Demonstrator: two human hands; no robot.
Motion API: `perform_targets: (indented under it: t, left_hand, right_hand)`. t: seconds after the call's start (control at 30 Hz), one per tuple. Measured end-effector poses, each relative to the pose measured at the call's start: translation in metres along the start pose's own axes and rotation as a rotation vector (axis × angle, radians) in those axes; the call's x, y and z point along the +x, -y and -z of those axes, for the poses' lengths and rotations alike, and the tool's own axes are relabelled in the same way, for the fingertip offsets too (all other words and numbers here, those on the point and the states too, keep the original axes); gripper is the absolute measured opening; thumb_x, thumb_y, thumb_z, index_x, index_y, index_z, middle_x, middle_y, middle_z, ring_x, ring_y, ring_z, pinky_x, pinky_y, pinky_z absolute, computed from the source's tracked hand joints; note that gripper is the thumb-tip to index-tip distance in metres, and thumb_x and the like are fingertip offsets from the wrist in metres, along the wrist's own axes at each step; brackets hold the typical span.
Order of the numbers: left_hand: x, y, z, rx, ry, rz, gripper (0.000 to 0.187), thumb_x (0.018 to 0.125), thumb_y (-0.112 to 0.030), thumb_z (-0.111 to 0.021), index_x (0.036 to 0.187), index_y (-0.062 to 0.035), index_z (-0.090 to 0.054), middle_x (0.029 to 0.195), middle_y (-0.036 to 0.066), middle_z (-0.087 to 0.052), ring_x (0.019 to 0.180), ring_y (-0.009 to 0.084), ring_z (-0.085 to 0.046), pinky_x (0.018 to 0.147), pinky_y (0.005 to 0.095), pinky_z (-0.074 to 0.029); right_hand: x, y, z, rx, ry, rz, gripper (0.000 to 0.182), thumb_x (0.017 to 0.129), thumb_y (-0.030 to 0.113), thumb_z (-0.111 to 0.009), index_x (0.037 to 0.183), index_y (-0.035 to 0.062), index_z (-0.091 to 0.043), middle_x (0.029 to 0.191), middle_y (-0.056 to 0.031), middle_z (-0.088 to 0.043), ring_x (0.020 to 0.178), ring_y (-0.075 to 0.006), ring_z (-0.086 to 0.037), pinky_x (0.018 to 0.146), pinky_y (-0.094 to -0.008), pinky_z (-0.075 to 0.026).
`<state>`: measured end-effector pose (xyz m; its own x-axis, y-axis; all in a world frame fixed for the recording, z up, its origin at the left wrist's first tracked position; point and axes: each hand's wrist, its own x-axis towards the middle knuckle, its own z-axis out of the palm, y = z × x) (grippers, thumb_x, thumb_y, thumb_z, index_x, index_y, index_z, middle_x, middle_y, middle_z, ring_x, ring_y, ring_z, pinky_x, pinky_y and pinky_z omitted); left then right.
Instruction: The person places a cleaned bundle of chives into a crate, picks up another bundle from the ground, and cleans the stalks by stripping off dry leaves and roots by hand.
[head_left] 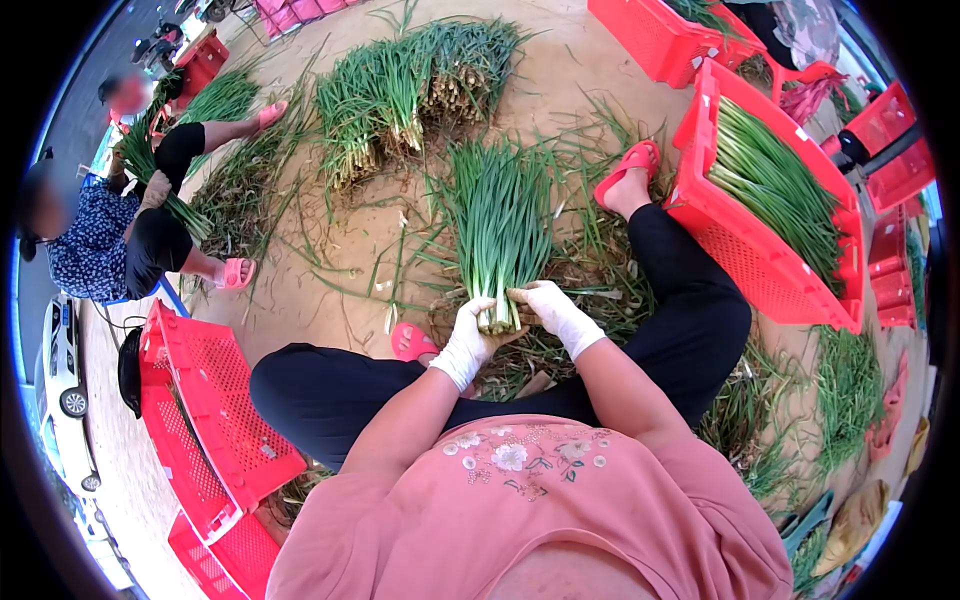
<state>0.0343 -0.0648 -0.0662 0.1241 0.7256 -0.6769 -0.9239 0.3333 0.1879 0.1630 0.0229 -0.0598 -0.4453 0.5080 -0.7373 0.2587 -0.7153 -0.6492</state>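
Observation:
Between my two hands is a bunch of chives (500, 215), white stem ends toward me and long green leaves pointing away. My left hand (472, 338), in a white glove, is closed round the left side of the stems near their cut ends. From the right, my right hand (556, 308), gloved too, grips the same bunch with thumb and fingers at the stems. Some of the fingers are hidden behind the bunch. Loose leaves and trimmings (600, 270) lie on the ground beneath and around it.
A large pile of chives (410, 85) lies ahead. At my right stands a red crate (740, 255) filled with chives (775, 180); stacked red crates (225, 400) are at my left. A seated co-worker (100, 230) at far left holds green stalks. Plant waste (240, 195) covers ground nearby.

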Motion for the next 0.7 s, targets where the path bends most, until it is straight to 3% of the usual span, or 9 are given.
perform_targets:
  t: [0.1, 0.17, 0.3, 0.37, 0.4, 0.43, 0.53, 0.63, 0.7]
  left_hand:
    - [0.0, 0.0, 0.001, 0.005, -0.008, -0.012, 0.04, 0.076, -0.014, -0.051, 0.114, -0.0031, -0.047, 0.107, 0.018, -0.054, 0.099, 0.0362, -0.053, 0.091, 0.059, -0.039]
    - [0.001, 0.001, 0.002, 0.009, 0.009, -0.007, 0.039, 0.076, -0.014, -0.052, 0.114, -0.0035, -0.047, 0.106, 0.017, -0.055, 0.1, 0.0353, -0.053, 0.09, 0.0584, -0.039]
    - [0.004, 0.005, 0.001, 0.037, -0.015, 0.007, 0.037, 0.073, -0.004, -0.06, 0.109, -0.0045, -0.051, 0.099, 0.012, -0.056, 0.095, 0.0283, -0.054, 0.085, 0.0513, -0.046]
    - [0.005, 0.006, 0.005, 0.026, -0.001, 0.007, 0.036, 0.074, 0.003, -0.057, 0.108, -0.0047, -0.051, 0.101, 0.012, -0.057, 0.089, 0.0259, -0.056, 0.085, 0.0506, -0.046]
    - [0.007, 0.005, 0.006, 0.053, -0.041, 0.027, 0.036, 0.072, 0.007, -0.057, 0.105, -0.0042, -0.053, 0.097, 0.011, -0.058, 0.085, 0.0223, -0.056, 0.077, 0.0447, -0.049]
    - [0.008, 0.003, 0.008, 0.052, -0.041, 0.025, 0.036, 0.072, 0.007, -0.057, 0.105, -0.0042, -0.053, 0.097, 0.011, -0.058, 0.085, 0.0223, -0.056, 0.077, 0.0447, -0.049]
    - [0.01, -0.001, 0.014, 0.061, -0.067, 0.024, 0.031, 0.071, 0.008, -0.055, 0.1, -0.0025, -0.055, 0.09, 0.01, -0.059, 0.08, 0.0208, -0.057, 0.065, 0.0336, -0.049]
    - [0.001, -0.006, 0.004, 0.008, -0.033, 0.086, 0.028, 0.071, 0.007, -0.054, 0.098, -0.0017, -0.056, 0.087, 0.01, -0.06, 0.079, 0.0212, -0.057, 0.065, 0.0324, -0.049]
    - [0.001, -0.005, 0.002, 0.062, -0.046, 0.044, 0.027, 0.07, 0.005, -0.054, 0.097, -0.0003, -0.056, 0.085, 0.011, -0.06, 0.079, 0.0221, -0.057, 0.065, 0.0319, -0.05]
  right_hand:
    - [0.003, -0.008, -0.001, 0.179, -0.083, 0.036, 0.027, 0.081, 0.021, -0.066, 0.096, 0.0, -0.057, 0.08, -0.0058, -0.06, 0.066, -0.0135, -0.056, 0.057, -0.0277, -0.047]
    - [0.014, -0.017, -0.001, 0.04, -0.161, 0.116, 0.028, 0.08, 0.021, -0.066, 0.094, -0.0021, -0.058, 0.077, -0.0075, -0.06, 0.063, -0.0147, -0.055, 0.056, -0.0287, -0.045]
    - [0.016, -0.023, -0.015, -0.543, -0.454, 0.352, 0.027, 0.079, 0.022, -0.064, 0.085, -0.0046, -0.062, 0.078, -0.0137, -0.064, 0.07, -0.0199, -0.06, 0.063, -0.0317, -0.047]
    - [0.008, -0.022, -0.018, -0.539, -0.467, 0.36, 0.023, 0.08, 0.019, -0.062, 0.085, -0.0035, -0.062, 0.077, -0.0113, -0.064, 0.07, -0.0186, -0.06, 0.063, -0.0313, -0.047]
    - [0.004, -0.02, -0.018, -0.351, -0.405, 0.339, 0.021, 0.081, 0.016, -0.061, 0.086, -0.0035, -0.062, 0.075, -0.0102, -0.063, 0.07, -0.0176, -0.06, 0.062, -0.0306, -0.046]
    - [0.0, -0.019, -0.019, -0.163, -0.341, 0.315, 0.018, 0.082, 0.014, -0.059, 0.086, -0.0034, -0.061, 0.074, -0.009, -0.062, 0.069, -0.0167, -0.06, 0.061, -0.0298, -0.046]
    - [-0.012, -0.013, -0.016, -0.074, -0.141, 0.243, 0.018, 0.085, 0.012, -0.056, 0.094, -0.0037, -0.058, 0.079, -0.0083, -0.061, 0.069, -0.0153, -0.059, 0.061, -0.0279, -0.047]
    - [-0.02, -0.003, 0.002, 0.111, 0.171, 0.072, 0.022, 0.088, 0.016, -0.055, 0.102, -0.0018, -0.052, 0.087, -0.0071, -0.059, 0.07, -0.0161, -0.059, 0.066, -0.0306, -0.051]
    - [-0.021, -0.001, 0.01, 0.071, 0.29, 0.04, 0.017, 0.088, 0.012, -0.054, 0.099, -0.0011, -0.053, 0.083, -0.0072, -0.059, 0.068, -0.0167, -0.06, 0.061, -0.0296, -0.051]
